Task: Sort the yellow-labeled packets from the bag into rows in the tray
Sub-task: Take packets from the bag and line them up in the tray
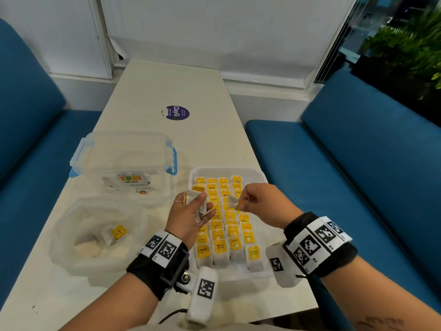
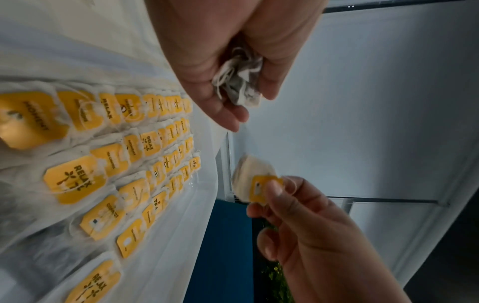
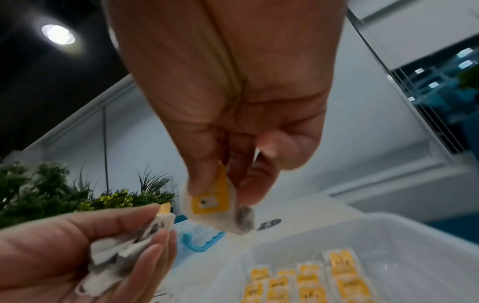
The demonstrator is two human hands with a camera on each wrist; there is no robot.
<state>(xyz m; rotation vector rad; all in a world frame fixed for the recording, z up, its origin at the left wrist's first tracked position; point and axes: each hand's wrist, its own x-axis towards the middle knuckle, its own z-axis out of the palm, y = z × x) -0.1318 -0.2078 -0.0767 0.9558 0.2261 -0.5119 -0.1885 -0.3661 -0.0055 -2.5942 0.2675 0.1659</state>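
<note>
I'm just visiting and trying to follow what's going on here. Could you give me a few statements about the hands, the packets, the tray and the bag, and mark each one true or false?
1. The right hand pinches one packet above the tray. True.
2. The left hand is empty. False: it holds a bunch of packets.
3. The tray holds packets in rows, yellow labels up. True.
4. The bag has no packets left. False: at least one yellow-labeled one is still inside.
5. The clear box sits to the right of the tray. False: it sits to the left, beyond the bag.
</note>
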